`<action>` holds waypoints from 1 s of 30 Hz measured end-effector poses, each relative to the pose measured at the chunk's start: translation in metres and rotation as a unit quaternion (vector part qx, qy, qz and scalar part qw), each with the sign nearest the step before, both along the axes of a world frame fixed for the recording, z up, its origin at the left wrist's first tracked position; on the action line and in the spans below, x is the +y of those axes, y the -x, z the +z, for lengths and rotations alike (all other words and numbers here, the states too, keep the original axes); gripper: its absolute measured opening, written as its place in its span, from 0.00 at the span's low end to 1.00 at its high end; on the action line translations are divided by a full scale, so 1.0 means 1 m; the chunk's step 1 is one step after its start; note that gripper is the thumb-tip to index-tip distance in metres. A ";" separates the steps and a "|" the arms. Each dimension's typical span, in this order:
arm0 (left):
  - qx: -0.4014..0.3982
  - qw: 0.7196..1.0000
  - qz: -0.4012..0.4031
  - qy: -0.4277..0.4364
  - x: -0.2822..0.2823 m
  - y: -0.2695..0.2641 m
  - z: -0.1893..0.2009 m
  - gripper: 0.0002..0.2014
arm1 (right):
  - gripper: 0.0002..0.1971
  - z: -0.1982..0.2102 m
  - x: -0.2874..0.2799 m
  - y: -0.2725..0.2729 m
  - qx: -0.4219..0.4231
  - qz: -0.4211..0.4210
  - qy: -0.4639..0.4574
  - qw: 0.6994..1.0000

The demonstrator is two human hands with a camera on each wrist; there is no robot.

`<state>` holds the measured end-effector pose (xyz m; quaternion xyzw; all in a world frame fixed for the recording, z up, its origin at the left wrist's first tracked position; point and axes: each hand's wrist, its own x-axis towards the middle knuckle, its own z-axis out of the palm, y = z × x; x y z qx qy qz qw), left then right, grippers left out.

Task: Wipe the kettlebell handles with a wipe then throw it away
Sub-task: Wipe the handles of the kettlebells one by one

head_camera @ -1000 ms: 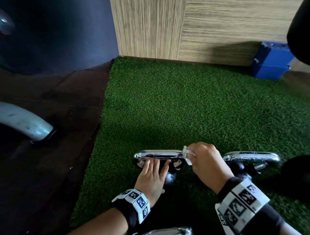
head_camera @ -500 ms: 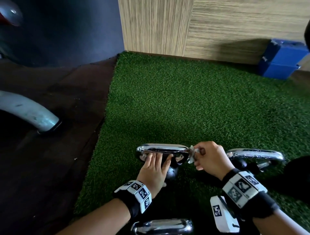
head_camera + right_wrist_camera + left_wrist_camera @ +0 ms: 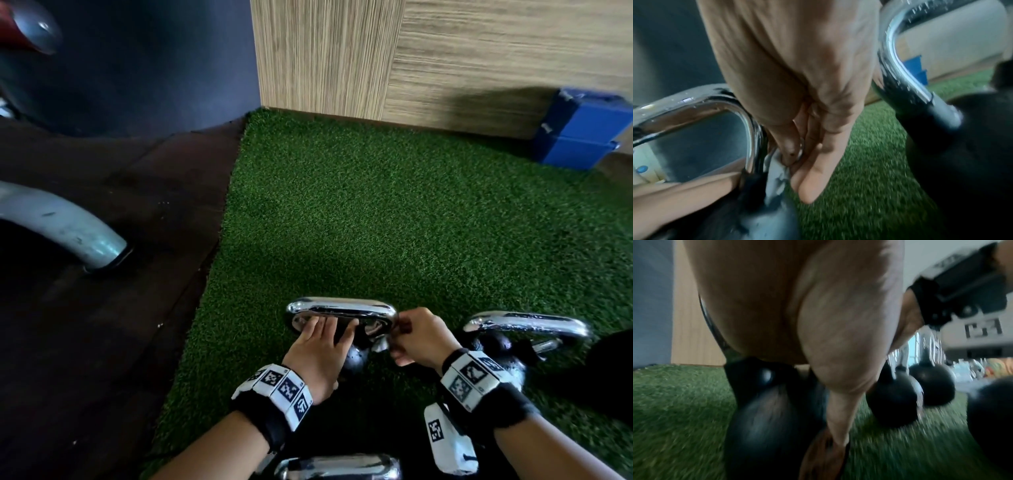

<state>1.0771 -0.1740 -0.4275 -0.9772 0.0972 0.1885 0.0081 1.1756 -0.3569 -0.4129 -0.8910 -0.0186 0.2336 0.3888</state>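
A black kettlebell point(image 3: 354, 358) with a chrome handle point(image 3: 342, 308) stands on green turf point(image 3: 376, 205). My left hand point(image 3: 325, 323) reaches into the handle loop with straight fingers resting against the bar. My right hand point(image 3: 397, 339) pinches a crumpled white wipe point(image 3: 777, 177) against the right leg of that handle point(image 3: 754, 129); in the head view only a scrap of the wipe point(image 3: 381, 346) shows. A second kettlebell with a wet-looking chrome handle point(image 3: 527, 323) stands just to the right, behind my right wrist.
A third chrome handle point(image 3: 337, 467) sits at the bottom edge between my forearms. More black kettlebells point(image 3: 931, 384) stand to the right. Blue blocks point(image 3: 582, 137) lie by the wooden wall point(image 3: 445, 58). A grey metal pipe point(image 3: 68, 229) meets the dark floor on the left.
My right hand has slid the wipe from the top right corner of the handle down onto its right leg. The left hand stays in the loop.
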 end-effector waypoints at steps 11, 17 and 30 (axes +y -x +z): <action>-0.113 0.800 0.175 0.563 0.071 -0.001 0.124 0.09 | 0.03 0.127 -0.003 0.005 -0.165 0.166 -0.058 0.970; -0.053 0.673 0.227 0.702 0.062 -0.010 0.114 0.22 | 0.17 0.143 0.033 0.029 -0.199 0.183 -0.135 0.953; -0.198 0.762 0.184 0.589 0.071 -0.006 0.095 0.12 | 0.18 0.084 0.013 0.016 -0.272 0.104 -0.030 0.956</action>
